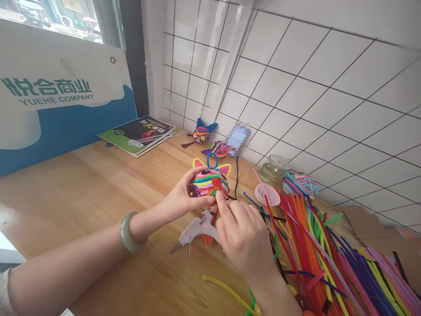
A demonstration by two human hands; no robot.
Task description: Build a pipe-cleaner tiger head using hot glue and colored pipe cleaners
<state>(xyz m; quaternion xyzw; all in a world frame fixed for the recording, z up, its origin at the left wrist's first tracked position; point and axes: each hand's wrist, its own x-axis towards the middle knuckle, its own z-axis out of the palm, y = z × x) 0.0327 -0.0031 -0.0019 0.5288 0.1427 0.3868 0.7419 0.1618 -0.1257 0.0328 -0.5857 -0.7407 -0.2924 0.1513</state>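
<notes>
My left hand (pixel 179 199) grips a rainbow-striped pipe-cleaner head (pixel 208 181) with yellow-and-pink ears and a blue loop on top, holding it just above the wooden table (pixel 82 184). My right hand (pixel 241 232) has its fingers curled and pinches near a small red rosette (pixel 216 181) on the front of the head; what the fingertips hold, if anything, is too small to name. A white glue gun (pixel 197 228) with an orange trigger lies on the table directly under both hands. A pale green bangle (pixel 127 231) sits on my left wrist.
A big pile of loose coloured pipe cleaners (pixel 329 259) fills the right side. Two finished striped figures (pixel 202 133) and a blurred phone (pixel 237 139) lean at the tiled wall, beside a glass jar (pixel 274 169) and pink dish (pixel 267 194). Booklets (pixel 140 133) lie at the back left.
</notes>
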